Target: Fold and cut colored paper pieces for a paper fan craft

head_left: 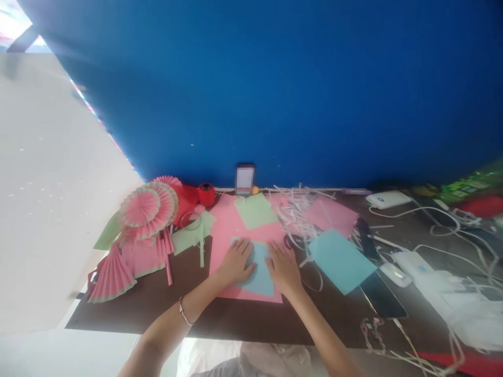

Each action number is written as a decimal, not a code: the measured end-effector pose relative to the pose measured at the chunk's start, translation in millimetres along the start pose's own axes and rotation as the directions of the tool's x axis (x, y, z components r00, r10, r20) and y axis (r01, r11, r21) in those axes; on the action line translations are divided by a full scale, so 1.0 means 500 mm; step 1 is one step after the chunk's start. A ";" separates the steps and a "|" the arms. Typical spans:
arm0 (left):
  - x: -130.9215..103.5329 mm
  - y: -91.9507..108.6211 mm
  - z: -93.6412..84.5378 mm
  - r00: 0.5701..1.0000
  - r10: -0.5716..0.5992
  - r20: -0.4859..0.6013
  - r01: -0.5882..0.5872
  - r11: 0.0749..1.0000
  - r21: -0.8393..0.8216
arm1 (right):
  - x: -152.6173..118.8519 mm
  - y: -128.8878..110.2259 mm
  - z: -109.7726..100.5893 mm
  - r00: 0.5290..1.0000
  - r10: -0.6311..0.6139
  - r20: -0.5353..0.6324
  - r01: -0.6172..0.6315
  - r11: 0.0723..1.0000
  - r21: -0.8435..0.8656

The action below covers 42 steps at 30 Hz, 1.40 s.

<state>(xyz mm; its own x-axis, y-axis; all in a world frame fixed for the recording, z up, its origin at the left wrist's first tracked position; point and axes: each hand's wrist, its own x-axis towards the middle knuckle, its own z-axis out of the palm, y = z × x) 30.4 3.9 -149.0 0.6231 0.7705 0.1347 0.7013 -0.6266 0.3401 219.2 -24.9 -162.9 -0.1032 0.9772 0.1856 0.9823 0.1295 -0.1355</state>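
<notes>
A light blue paper sheet (260, 280) lies on a larger pink sheet (225, 225) on the dark table. My left hand (236, 263) rests flat on the blue sheet's left side, fingers stretched forward and thumb turned inward. On its right edge lies my right hand (283, 263), palm down with the fingers extended. Just beyond the hands, a pale green sheet (256, 211) covers the far part of the pink one. Neither hand grips anything. The palms hide parts of the blue sheet's edges.
Pink pleated paper fans (145, 209) and a red tape roll (206, 194) are at the left. A phone (244, 179) leans against the blue wall. To the right are paper strips (296, 209), another blue sheet (341, 261), a dark phone (383, 294), and a white power strip (422, 272) with cables.
</notes>
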 end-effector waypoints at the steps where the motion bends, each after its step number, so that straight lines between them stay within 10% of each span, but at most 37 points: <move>1: 0.003 0.006 -0.001 1.000 -0.010 0.002 0.010 1.000 0.007 | 0.000 -0.003 -0.001 1.000 0.014 0.004 -0.014 1.000 -0.006; 42: 0.004 0.029 0.044 0.994 -0.111 -0.007 0.111 0.989 0.098 | 0.028 -0.026 -0.016 0.982 -0.137 0.128 0.125 0.987 0.100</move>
<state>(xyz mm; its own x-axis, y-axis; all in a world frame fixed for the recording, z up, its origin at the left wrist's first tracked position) 49.4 -6.3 -164.4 0.5389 0.8362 0.1021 0.7969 -0.5453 0.2600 206.1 -14.5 -150.7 -0.2563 0.9636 0.0764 0.9412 0.2668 -0.2075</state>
